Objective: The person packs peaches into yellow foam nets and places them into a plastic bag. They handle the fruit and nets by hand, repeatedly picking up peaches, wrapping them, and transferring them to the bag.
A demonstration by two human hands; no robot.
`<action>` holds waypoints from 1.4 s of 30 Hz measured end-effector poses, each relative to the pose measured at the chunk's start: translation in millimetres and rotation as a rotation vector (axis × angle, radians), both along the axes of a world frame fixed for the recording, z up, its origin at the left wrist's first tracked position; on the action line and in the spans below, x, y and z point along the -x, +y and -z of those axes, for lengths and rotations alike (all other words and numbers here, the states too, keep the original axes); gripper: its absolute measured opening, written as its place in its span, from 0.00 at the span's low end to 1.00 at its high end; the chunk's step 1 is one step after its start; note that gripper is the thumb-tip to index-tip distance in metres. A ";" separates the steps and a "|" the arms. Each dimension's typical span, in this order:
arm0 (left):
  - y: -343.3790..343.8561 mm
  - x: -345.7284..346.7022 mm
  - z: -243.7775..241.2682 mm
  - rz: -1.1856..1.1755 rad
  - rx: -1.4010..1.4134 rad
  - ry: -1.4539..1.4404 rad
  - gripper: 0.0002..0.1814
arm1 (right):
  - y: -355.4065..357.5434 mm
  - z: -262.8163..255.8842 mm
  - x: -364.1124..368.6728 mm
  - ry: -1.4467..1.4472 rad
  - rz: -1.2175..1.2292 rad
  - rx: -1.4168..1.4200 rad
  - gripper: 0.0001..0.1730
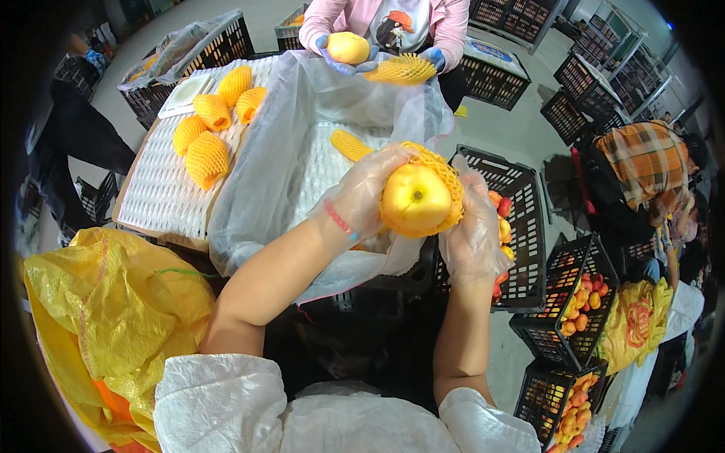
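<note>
A yellow apple (416, 198), its stem towards me, is partly wrapped in a yellow foam net sleeve (453, 192). My left hand (365, 192) in a clear plastic glove holds it from the left, with a beaded bracelet at the wrist. On the other side my right hand (473, 218), gloved alike, grips the sleeve and the fruit. Both are above the edge of a crate lined with a translucent bag (249, 187), where another yellow foam net (350, 144) lies. Several netted fruits (207, 159) rest on a white woven mat (161, 192) at the left.
Across the lined crate, a person in blue gloves (340, 59) holds a yellow fruit (348, 47) and a foam net (405, 69). Black plastic crates of fruit (527, 238) stand at the right. A yellow woven sack (124, 289) is at my left. More people are at the far right.
</note>
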State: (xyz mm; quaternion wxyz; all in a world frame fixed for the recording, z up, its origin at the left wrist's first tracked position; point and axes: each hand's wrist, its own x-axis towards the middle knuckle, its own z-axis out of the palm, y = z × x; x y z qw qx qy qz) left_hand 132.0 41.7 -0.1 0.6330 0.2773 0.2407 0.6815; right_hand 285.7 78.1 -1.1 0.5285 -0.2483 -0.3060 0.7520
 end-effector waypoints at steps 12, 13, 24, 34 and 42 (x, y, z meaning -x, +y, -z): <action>1.3 35.2 20.5 -0.445 -0.541 1.148 0.18 | -10.6 12.3 2.8 -0.891 0.188 -1.013 0.33; 3.8 36.0 25.3 -0.425 -0.535 1.085 0.18 | -13.3 11.1 5.7 -0.923 0.212 -1.052 0.34; -1.6 22.2 18.0 -0.136 -0.513 0.447 0.19 | -29.4 -3.0 18.7 -1.266 0.460 -1.295 0.34; -7.7 16.6 7.4 -0.018 -0.298 0.304 0.13 | -21.9 1.4 17.4 -1.228 0.554 -1.332 0.35; 0.8 15.8 16.1 0.181 -0.063 -0.149 0.21 | -22.6 7.4 10.5 -1.019 0.480 -1.306 0.32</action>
